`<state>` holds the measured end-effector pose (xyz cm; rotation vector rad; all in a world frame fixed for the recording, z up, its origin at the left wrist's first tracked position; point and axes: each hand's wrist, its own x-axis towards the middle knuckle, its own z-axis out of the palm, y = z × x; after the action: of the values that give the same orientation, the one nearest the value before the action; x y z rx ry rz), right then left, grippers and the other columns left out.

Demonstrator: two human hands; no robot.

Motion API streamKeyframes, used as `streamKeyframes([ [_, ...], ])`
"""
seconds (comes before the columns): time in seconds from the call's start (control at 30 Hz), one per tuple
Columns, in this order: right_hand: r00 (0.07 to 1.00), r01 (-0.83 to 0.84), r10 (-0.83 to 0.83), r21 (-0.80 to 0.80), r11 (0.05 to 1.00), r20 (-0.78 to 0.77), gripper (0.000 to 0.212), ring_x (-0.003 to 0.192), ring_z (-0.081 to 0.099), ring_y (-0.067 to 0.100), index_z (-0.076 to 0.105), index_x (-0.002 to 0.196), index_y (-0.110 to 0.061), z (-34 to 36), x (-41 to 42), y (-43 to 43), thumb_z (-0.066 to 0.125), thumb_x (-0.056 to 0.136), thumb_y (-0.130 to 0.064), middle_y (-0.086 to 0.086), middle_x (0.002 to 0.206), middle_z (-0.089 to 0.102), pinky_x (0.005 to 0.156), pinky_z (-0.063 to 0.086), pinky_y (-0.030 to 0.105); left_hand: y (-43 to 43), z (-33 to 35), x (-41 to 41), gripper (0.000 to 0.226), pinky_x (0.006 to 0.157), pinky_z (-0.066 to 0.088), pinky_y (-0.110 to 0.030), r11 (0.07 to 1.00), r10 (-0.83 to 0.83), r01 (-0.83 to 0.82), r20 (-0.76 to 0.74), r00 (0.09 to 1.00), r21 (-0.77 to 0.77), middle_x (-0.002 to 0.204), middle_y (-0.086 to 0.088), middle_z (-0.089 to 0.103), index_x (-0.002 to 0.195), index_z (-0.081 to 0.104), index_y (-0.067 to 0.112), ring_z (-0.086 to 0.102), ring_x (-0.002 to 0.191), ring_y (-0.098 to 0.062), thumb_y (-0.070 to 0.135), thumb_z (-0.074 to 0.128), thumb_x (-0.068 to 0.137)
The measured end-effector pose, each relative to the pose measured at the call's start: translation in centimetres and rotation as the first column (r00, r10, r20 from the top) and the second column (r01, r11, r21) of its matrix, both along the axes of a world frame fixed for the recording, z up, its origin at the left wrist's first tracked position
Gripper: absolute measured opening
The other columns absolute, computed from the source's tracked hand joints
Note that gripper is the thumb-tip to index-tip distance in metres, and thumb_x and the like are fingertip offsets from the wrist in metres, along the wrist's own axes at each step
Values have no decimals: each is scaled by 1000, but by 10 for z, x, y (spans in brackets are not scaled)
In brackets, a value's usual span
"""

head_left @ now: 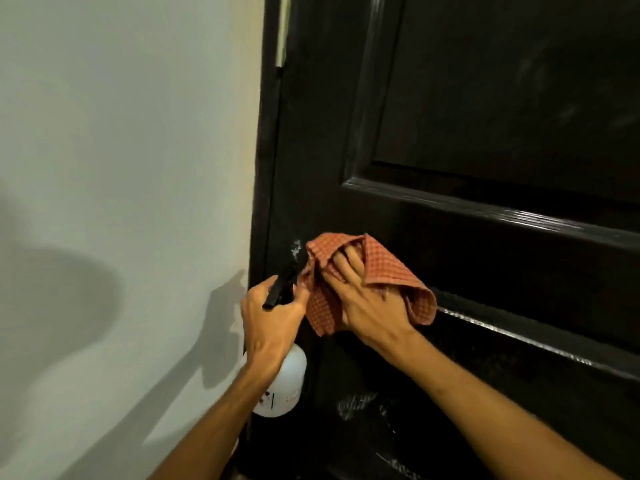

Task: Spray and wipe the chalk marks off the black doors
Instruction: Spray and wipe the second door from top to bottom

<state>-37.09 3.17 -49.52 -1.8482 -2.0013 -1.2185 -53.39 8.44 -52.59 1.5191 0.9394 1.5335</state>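
Observation:
A glossy black panelled door (450,216) fills the right side. My left hand (268,322) grips the black trigger head of a white spray bottle (285,386), its nozzle aimed at a white chalk smudge (296,249) near the door's left edge. My right hand (363,299) presses a red checked cloth (384,268) flat against the door just right of that smudge. More chalk scribbles (356,403) show lower on the door, below my right forearm, and faint smears (530,64) mark the upper panel.
A pale wall (121,168) takes up the left half, carrying shadows of my arms and the bottle. The black door frame (265,150) runs vertically between wall and door, with a light hinge strip (283,29) at the top.

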Motion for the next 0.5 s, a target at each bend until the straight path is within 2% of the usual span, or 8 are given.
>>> streamKeyframes([
  [0.07,999,-21,24,74,997,-49,83,155,19,30,34,159,-15,25,-8,23,75,88,-30,14,166,27,128,-5,32,14,0,-12,26,56,58,-46,998,43,-43,3,999,39,58,2,62,68,64,20,63,56,-21,19,79,88],
  [0.13,1000,28,-28,109,994,3,75,157,13,33,28,161,-13,38,-21,42,59,99,-41,15,168,22,126,-14,35,22,3,-20,27,53,52,-33,995,87,-88,22,996,54,55,6,60,66,62,21,59,52,-12,18,77,88],
  [0.2,984,49,-42,-37,998,175,67,157,11,34,28,161,-15,18,-34,58,45,102,-41,14,169,20,122,-23,46,25,4,-27,27,55,47,-20,994,99,-101,27,995,49,56,12,61,66,61,23,57,54,-7,19,78,87],
  [0.27,960,106,-25,-283,953,278,75,157,-2,31,15,164,-19,-19,-43,66,47,98,-37,12,171,7,117,-28,49,29,2,-35,21,61,54,-27,997,80,-80,20,997,16,62,10,64,72,66,21,61,61,-9,21,79,88],
  [0.33,979,56,12,-326,944,203,85,157,-6,28,10,165,-18,-10,-41,67,57,96,-33,10,172,0,120,-20,39,33,-1,-43,18,62,59,-38,999,53,-53,20,998,-6,64,7,66,74,68,20,65,62,-16,21,80,88],
  [0.4,999,-26,33,-175,984,36,80,158,-4,27,11,165,-16,21,-38,67,48,97,-37,8,172,-2,124,-15,35,37,-5,-46,20,58,59,-41,997,73,-73,12,997,-5,61,4,66,71,68,21,66,57,-19,20,80,87],
  [0.43,1000,-13,10,-83,996,-29,78,158,-7,28,13,165,-16,34,-35,64,43,97,-39,8,171,-5,127,-10,37,37,-6,-46,21,55,58,-42,997,79,-79,13,997,-7,60,2,66,70,69,19,66,56,-21,19,80,87],
  [0.5,999,38,-37,-16,999,28,74,158,-5,31,23,163,-17,35,-35,59,48,96,-31,11,172,0,129,5,48,31,-6,-43,21,54,57,-41,997,74,-74,22,997,-25,61,-3,68,70,70,17,66,57,-24,19,80,89],
])
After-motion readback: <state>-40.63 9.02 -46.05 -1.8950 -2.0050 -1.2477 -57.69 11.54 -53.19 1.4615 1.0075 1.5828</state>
